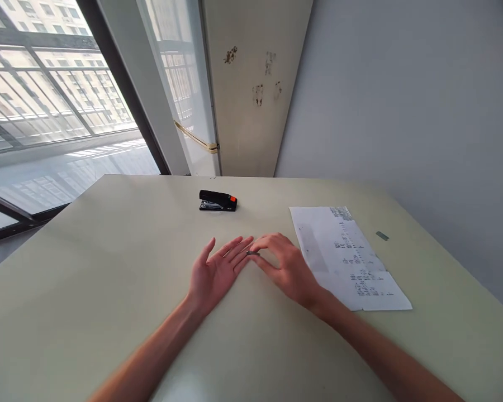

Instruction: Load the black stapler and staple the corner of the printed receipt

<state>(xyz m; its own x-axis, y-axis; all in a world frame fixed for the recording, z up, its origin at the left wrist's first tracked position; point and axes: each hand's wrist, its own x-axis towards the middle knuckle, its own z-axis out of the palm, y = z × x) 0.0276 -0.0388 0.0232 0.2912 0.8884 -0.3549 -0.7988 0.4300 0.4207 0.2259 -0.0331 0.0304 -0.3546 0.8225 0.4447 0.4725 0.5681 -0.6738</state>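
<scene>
My left hand (pixel 216 274) lies palm up with its fingers stretched out and thumb apart. Between the thumb and forefinger of my right hand (pixel 288 269) is a small grey strip of staples (pixel 252 253), pinched close to the left fingertips. Whether the strip touches the left fingers I cannot tell. Beyond both hands a black stapler (pixel 218 201) with an orange patch rests on the table, its top arm lying over the base.
A printed sheet of paper (pixel 318 245) lies right of my right hand, its near edge by the forearm. Farther right is another small grey strip (pixel 382 235). The pale table (pixel 109 268) reaches back to a cabinet panel (pixel 251 134) and a wall (pixel 394 100); windows stand at left.
</scene>
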